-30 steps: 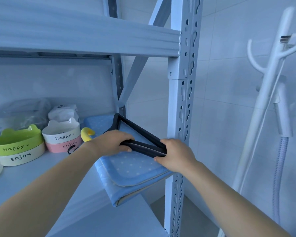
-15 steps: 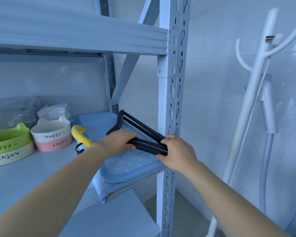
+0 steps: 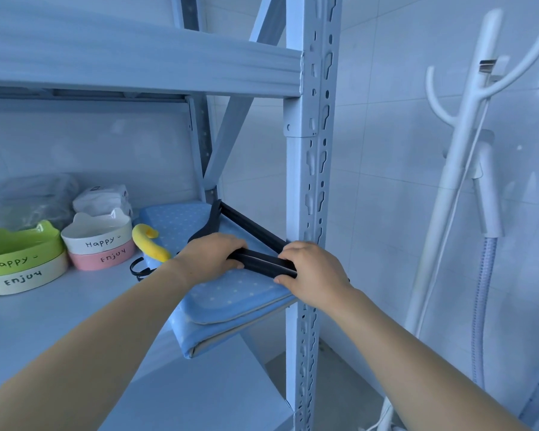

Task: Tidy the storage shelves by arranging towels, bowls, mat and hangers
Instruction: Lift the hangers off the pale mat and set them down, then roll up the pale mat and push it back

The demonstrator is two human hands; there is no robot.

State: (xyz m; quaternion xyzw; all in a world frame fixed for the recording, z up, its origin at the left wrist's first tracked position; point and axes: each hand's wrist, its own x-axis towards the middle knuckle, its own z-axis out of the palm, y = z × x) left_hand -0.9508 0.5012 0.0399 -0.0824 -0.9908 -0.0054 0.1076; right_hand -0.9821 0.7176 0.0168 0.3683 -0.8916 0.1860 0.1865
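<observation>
- Both hands are clamped on the black hangers (image 3: 255,244): left hand (image 3: 213,255) on the near bar, right hand (image 3: 313,273) at the end by the shelf post (image 3: 311,194).
- The hangers sit on the folded blue mat (image 3: 231,293), which overhangs the shelf (image 3: 63,309) edge. Push them sideways and I reckon the mat slides off.
- The hanger end is basically touching the post, so it could snag there.
- The stacked bowls (image 3: 98,242) are well apart from all this, probably safe.

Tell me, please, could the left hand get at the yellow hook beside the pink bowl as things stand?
Probably yes, once it lets go. The left hand is closed on the black hangers, but the yellow hook lies just to its left on the shelf, with nothing between them.
</observation>
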